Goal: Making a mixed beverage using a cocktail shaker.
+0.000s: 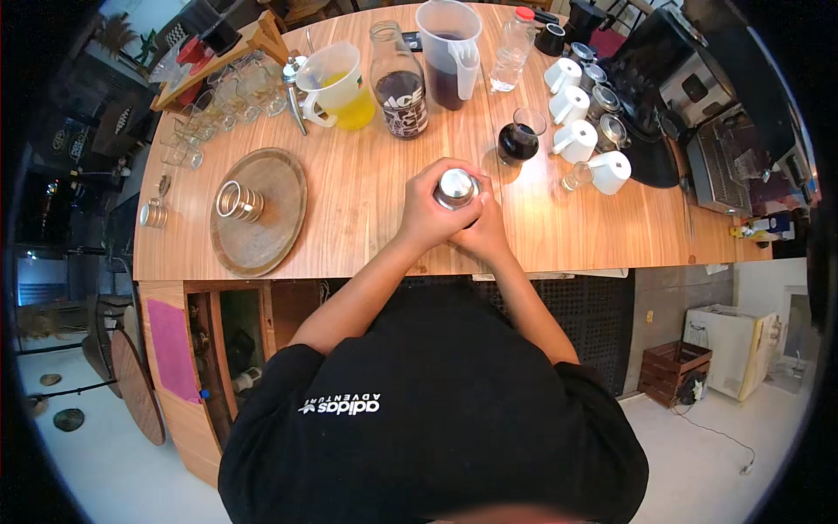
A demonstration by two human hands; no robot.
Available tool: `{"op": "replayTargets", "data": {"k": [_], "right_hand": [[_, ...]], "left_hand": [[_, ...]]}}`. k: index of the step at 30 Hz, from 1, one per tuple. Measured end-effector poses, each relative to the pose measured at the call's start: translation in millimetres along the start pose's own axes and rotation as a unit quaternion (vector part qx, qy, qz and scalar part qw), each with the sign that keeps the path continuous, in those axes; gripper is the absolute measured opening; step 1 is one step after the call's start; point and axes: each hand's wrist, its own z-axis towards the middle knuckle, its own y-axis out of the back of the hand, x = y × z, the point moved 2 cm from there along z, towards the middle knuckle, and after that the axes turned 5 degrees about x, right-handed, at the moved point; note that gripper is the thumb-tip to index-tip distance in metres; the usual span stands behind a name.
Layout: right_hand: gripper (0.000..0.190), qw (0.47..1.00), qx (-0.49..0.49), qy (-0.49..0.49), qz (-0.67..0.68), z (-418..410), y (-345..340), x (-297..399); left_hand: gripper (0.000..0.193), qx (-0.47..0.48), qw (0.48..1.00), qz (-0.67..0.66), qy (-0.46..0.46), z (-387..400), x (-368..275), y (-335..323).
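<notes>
A metal cocktail shaker with a domed steel cap [456,186] stands up between my two hands, above the table's near part. My left hand [437,208] wraps its upper part from the left, thumb across the front. My right hand [490,229] closes round it from the right and below; its fingers are partly hidden. The shaker's body is mostly covered by the hands. Beyond them are a small glass carafe of dark liquid [517,143], a glass bottle of dark liquid [400,98], a plastic jug of yellow liquid [347,98] and a larger jug of dark liquid [445,72].
Left, a round wooden tray [281,229] holds a ribbed glass cup [241,202]. Clear glasses [222,108] line the far left. White mugs [576,141] and lidded glass jars [612,131] stand right, beside an espresso machine [720,160]. A plastic water bottle [514,52] stands behind.
</notes>
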Motion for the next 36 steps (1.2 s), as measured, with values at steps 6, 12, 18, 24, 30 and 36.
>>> {"op": "replayTargets", "data": {"k": [6,12,18,24,30,36], "right_hand": [[0.087,0.999,-0.027,0.027,-0.031,-3.9,6.2,17.1],[0.083,0.998,-0.037,0.049,-0.009,-9.5,13.8,13.8],[0.081,0.997,-0.003,0.054,0.048,-5.4,17.2,10.0],[0.085,0.997,-0.001,0.054,0.05,-3.8,14.5,3.8],[0.084,0.995,-0.026,0.039,0.091,-4.2,12.6,-0.1],[0.103,0.991,-0.05,0.008,0.127,-0.7,3.1,-4.7]], "left_hand": [[0.028,0.037,0.999,-0.023,0.006,1.8,11.8,-3.3],[0.028,0.098,0.99,-0.099,0.009,8.8,19.4,-5.3],[0.029,0.16,0.98,-0.115,0.027,15.9,21.1,-2.6],[0.035,0.155,0.982,-0.107,-0.006,12.0,21.1,-0.9],[0.08,0.034,0.994,0.09,-0.057,-10.5,14.0,-16.5],[0.086,0.035,0.99,0.133,-0.004,-22.5,10.3,-0.4]]}}
